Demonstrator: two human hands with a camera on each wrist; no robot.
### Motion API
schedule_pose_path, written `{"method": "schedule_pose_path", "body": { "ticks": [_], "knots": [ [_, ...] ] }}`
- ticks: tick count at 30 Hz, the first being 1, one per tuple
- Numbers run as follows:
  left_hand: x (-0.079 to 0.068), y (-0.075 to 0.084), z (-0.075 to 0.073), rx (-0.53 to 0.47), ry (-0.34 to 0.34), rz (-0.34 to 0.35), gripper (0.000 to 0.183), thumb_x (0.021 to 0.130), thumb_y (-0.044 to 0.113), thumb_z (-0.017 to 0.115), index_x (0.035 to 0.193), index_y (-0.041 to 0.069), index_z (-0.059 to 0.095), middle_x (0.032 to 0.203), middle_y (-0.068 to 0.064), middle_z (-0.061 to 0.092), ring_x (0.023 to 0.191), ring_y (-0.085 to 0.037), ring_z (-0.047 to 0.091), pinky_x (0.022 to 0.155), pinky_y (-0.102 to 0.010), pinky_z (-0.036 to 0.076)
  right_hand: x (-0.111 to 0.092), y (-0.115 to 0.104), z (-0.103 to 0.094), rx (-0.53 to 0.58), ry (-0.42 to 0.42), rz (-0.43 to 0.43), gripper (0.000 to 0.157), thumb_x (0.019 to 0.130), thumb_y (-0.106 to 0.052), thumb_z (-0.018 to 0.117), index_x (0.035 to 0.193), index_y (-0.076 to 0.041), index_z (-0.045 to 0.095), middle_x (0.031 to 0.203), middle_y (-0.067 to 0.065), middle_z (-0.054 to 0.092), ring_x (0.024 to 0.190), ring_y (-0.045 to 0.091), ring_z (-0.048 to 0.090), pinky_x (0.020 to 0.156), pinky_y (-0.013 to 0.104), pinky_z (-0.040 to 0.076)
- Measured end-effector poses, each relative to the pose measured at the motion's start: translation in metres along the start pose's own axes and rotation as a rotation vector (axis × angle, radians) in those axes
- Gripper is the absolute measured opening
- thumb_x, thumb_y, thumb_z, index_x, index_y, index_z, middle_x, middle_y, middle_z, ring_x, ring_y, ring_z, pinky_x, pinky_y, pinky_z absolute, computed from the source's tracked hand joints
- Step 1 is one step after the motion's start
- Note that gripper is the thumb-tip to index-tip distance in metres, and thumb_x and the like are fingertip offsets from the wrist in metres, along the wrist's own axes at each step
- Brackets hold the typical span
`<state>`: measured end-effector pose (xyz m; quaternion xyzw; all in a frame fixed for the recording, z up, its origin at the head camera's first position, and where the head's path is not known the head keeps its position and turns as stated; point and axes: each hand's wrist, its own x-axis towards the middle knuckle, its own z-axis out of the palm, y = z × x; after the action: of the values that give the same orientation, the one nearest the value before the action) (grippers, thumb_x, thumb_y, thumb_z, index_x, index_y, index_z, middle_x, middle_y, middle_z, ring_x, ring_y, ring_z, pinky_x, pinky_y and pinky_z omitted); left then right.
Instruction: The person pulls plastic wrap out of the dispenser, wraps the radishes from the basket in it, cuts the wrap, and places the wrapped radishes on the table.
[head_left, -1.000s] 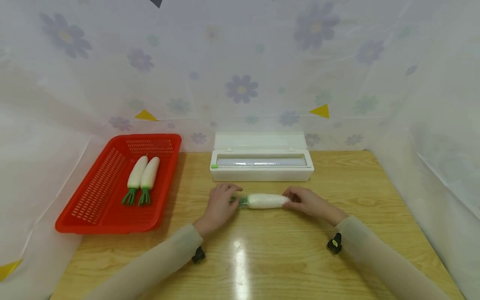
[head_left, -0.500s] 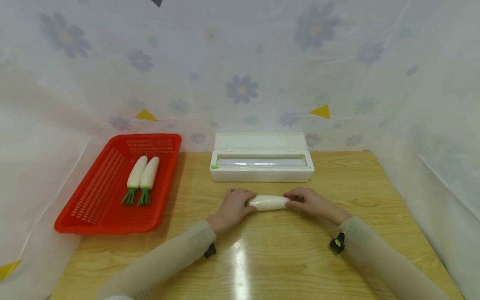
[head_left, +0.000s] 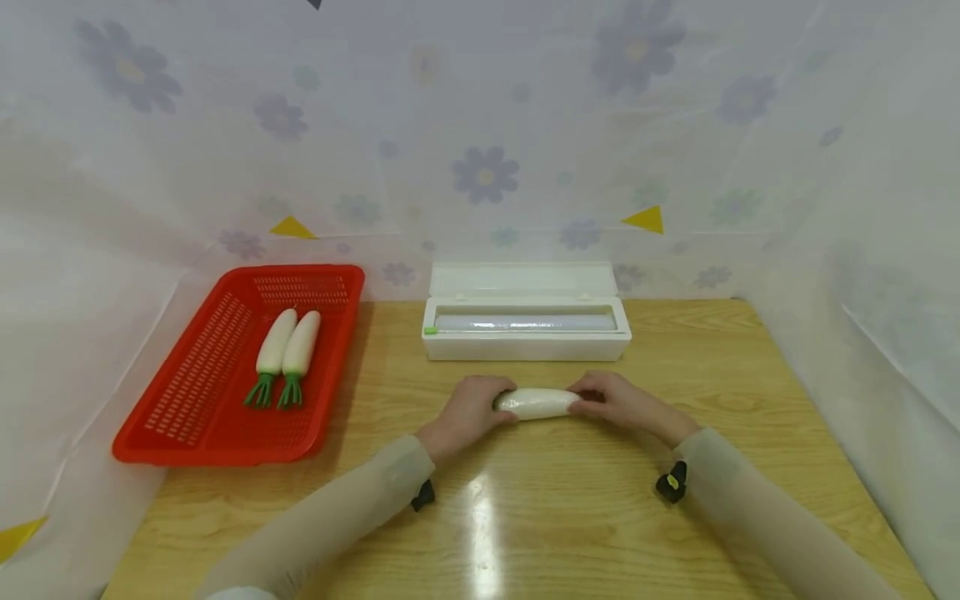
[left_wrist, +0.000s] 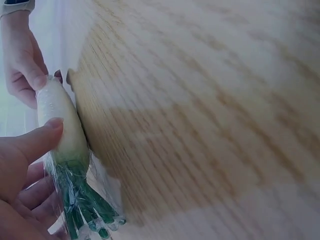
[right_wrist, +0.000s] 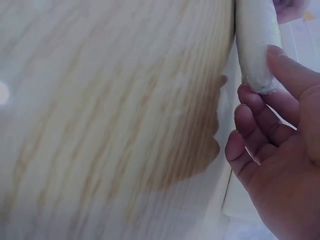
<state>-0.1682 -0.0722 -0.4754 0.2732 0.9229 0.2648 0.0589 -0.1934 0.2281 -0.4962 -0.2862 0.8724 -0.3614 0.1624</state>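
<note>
A white radish [head_left: 537, 403] wrapped in clear plastic film lies crosswise between my two hands, in front of the white box. My left hand [head_left: 467, 413] grips its leafy end, thumb on the near side and fingers on the far side. In the left wrist view the film bunches around the green stems [left_wrist: 85, 205], which stick out past the hand. At the narrow tip, my right hand [head_left: 618, 403] pinches the radish between thumb and fingers. The right wrist view shows the film-covered tip [right_wrist: 260, 82] between the thumb and index finger.
Behind the hands stands a white cling film box [head_left: 525, 347] with its lid up and a film roll [head_left: 525, 322] inside. To the left is a red basket [head_left: 225, 457] holding two unwrapped radishes [head_left: 288, 343]. Flowered sheeting [head_left: 420, 125] surrounds the wooden table [head_left: 570, 517].
My left hand has slid right from the stems onto the radish's leafy end, covering the stems in the head view. My right hand has stayed at the tip.
</note>
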Motion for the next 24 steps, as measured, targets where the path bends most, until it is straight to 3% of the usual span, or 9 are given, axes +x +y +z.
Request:
{"method": "schedule_pose_path", "body": {
  "ticks": [5, 10, 17, 24],
  "knots": [
    [-0.001, -0.001, 0.0, 0.048, -0.03, 0.0, 0.046, 0.091, 0.034, 0.082, 0.13, 0.012, 0.069, 0.13, -0.002, 0.072, 0.118, -0.02, 0.066, 0.107, -0.046, 0.042, -0.003, 0.0, 0.002, -0.012, -0.008, 0.006, 0.032, 0.101, -0.03, 0.07, 0.124, -0.007, 0.071, 0.109, -0.001, 0.069, 0.094, 0.009, 0.06, 0.082, 0.029, 0.052],
    [-0.004, 0.001, -0.003, 0.013, -0.079, 0.008, 0.042, 0.094, 0.041, 0.078, 0.128, 0.017, 0.071, 0.121, 0.003, 0.074, 0.106, -0.012, 0.067, 0.099, -0.045, 0.043, -0.006, -0.001, 0.004, -0.067, -0.009, -0.063, 0.029, 0.099, -0.024, 0.074, 0.123, -0.008, 0.068, 0.112, 0.0, 0.068, 0.1, 0.012, 0.061, 0.088, 0.034, 0.052],
    [-0.009, 0.003, -0.01, -0.171, -0.114, 0.033, 0.023, 0.107, 0.025, 0.062, 0.121, 0.01, 0.073, 0.115, -0.003, 0.075, 0.1, -0.016, 0.07, 0.085, -0.029, 0.056, -0.014, -0.008, 0.002, -0.133, -0.009, -0.099, 0.03, 0.098, -0.025, 0.075, 0.122, -0.01, 0.065, 0.113, -0.001, 0.065, 0.101, 0.015, 0.06, 0.089, 0.04, 0.051],
    [-0.011, 0.001, -0.012, -0.314, -0.205, 0.014, 0.025, 0.098, 0.022, 0.075, 0.12, 0.009, 0.072, 0.114, -0.003, 0.073, 0.102, -0.017, 0.068, 0.088, -0.029, 0.055, -0.02, -0.005, 0.003, -0.175, -0.018, -0.12, 0.03, 0.097, -0.023, 0.076, 0.122, -0.009, 0.067, 0.109, -0.003, 0.065, 0.097, 0.013, 0.058, 0.086, 0.037, 0.05]
  ]
}}
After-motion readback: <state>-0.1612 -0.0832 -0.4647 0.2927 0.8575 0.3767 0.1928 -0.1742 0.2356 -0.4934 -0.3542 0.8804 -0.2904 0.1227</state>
